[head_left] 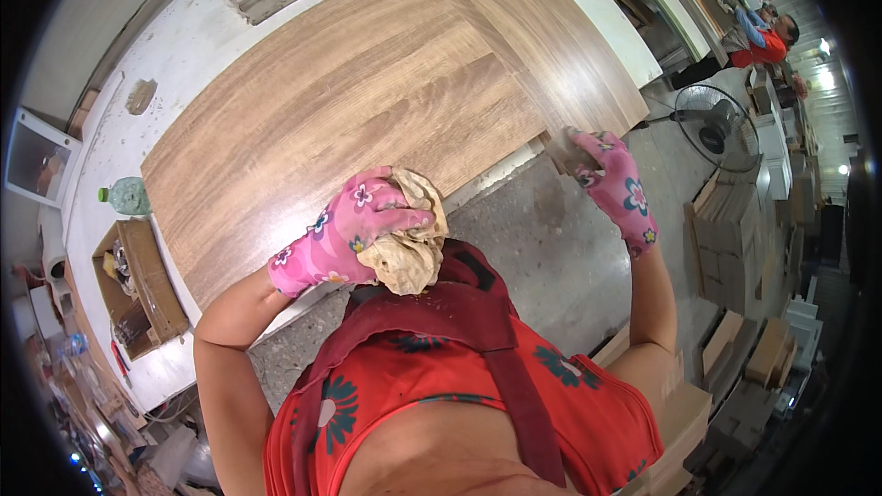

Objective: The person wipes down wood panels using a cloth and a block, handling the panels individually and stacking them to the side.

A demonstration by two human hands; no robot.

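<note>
At the near edge of the white tabletop [184, 46], the left hand [354, 230] is clenched around a crumpled tan rag [413, 253]; the right hand [611, 179] grips the wood-grain panel [349, 101] by its near-right corner, its long axis running away leftward.

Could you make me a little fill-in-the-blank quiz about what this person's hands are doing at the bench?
1. The left hand holds a crumpled ____.
2. Both hands wear ____ flowered gloves.
3. The right hand grips the edge of the wooden ____.
4. A green ____ stands by the cardboard box.

Missing words: rag; pink; panel; bottle
</note>
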